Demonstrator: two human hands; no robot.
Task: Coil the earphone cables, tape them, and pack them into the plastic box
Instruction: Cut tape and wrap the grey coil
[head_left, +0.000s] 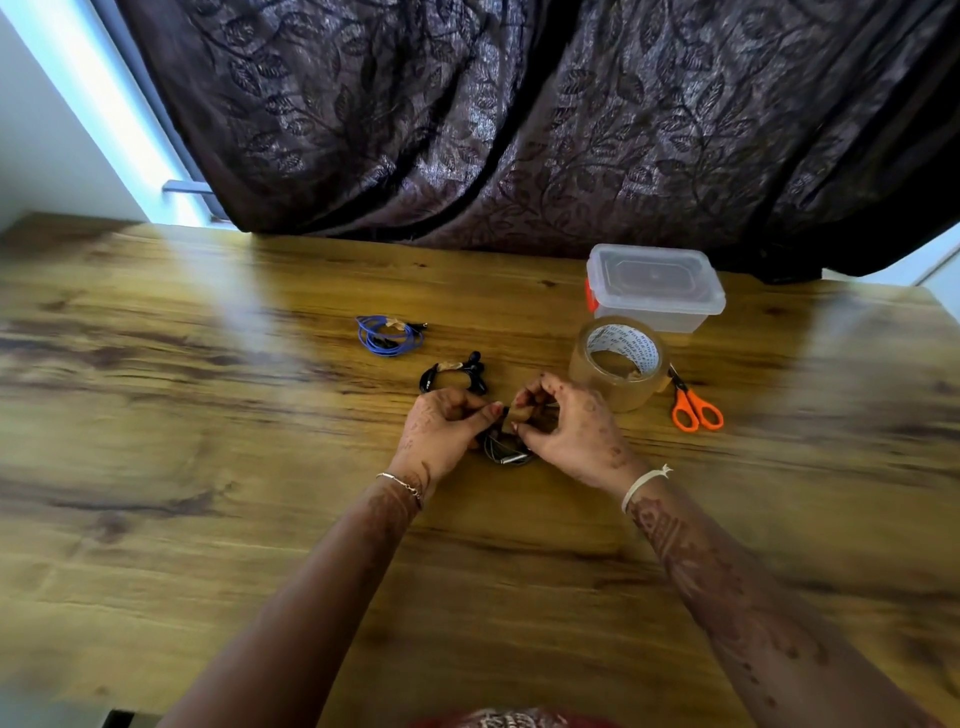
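A dark coiled earphone cable (503, 451) with a silver part lies between my two hands at the table's middle. My left hand (445, 427) pinches the coil from the left. My right hand (566, 426) grips it from the right, and a bit of brown tape (521, 412) shows between the fingers. A black earphone coil (453, 375) with tape on it rests just beyond my left hand. Farther back left lies a blue earphone coil (388, 336), also taped. The clear plastic box (653, 287) stands at the back right with its lid on.
A roll of clear packing tape (618, 362) stands in front of the box, close to my right hand. Orange-handled scissors (693, 404) lie to its right. The wooden table (208, 415) stretches wide on both sides. A dark patterned curtain (519, 119) hangs behind the far edge.
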